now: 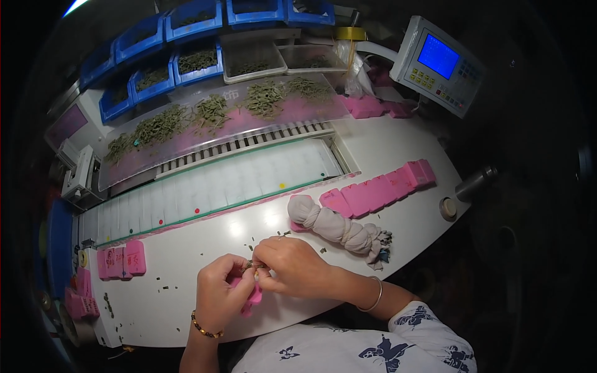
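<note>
Near the table's front edge my left hand (221, 289) and my right hand (295, 264) meet, fingertips pinched together. A pink foam-like block (254, 297) shows under the left hand's fingers, which seem to hold it. Small dark green bits are at the right fingertips; their exact form is mostly hidden. Beyond my right hand lies a knotted, rolled light cloth bundle (336, 227) with a dark frayed end. Loose green dried bits (165, 288) are scattered on the white tabletop (186, 252).
Pink blocks stand in a row (379, 189) at right and in a group (121, 260) at left. A long slatted white tray strip (217, 189) crosses the middle. Behind it are green dried piles (264, 99), blue bins (193, 18) and a control panel with screen (438, 65).
</note>
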`<state>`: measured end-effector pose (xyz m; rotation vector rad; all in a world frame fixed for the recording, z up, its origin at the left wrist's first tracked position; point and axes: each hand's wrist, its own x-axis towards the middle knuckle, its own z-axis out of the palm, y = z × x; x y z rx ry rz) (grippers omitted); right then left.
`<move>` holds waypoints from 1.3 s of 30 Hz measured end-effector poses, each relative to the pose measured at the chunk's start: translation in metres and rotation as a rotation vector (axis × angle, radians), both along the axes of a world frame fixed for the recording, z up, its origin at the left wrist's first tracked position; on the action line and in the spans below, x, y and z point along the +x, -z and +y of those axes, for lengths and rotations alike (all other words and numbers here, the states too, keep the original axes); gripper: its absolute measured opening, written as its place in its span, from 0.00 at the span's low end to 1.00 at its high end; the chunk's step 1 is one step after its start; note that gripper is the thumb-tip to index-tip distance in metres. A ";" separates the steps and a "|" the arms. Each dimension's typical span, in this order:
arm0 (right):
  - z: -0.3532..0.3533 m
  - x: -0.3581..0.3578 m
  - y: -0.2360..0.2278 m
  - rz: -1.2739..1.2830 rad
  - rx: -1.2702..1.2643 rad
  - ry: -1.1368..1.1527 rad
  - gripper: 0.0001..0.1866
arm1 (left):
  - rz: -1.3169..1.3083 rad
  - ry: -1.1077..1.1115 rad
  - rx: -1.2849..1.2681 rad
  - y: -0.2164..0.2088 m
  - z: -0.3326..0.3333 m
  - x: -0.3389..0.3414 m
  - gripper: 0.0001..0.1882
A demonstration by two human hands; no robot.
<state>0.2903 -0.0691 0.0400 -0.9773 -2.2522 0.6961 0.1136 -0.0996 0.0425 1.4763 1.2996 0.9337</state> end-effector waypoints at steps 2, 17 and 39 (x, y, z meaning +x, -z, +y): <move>0.001 0.000 0.005 0.049 -0.032 0.032 0.07 | -0.019 0.012 -0.011 -0.006 -0.001 0.003 0.03; 0.017 0.003 -0.004 0.187 0.095 0.151 0.08 | -0.511 -0.250 -0.133 0.011 0.012 -0.006 0.04; 0.022 -0.003 0.021 0.739 -0.685 0.259 0.05 | -0.466 -0.270 0.132 0.020 0.001 0.012 0.06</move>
